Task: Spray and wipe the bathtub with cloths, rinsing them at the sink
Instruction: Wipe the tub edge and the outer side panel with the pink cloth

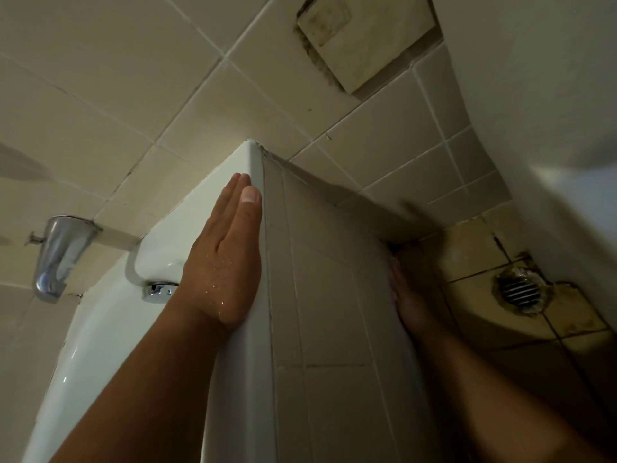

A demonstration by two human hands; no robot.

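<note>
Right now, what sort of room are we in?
A bathroom, almost certainly: a white bathtub with a chrome tub spout over it, tiled walls, and a floor drain set in the tiled floor beside the tub. The left hand lies flat on the tub's rim.

Dim bathroom corner, tiled in beige.
Pale grout lines across the wall tiles [100, 78], with a stained square panel [364, 38] set among them; lower right, grimy floor tiles [474, 255] around a round slatted floor drain [519, 290]; chrome spout [58, 255] at left.
</note>
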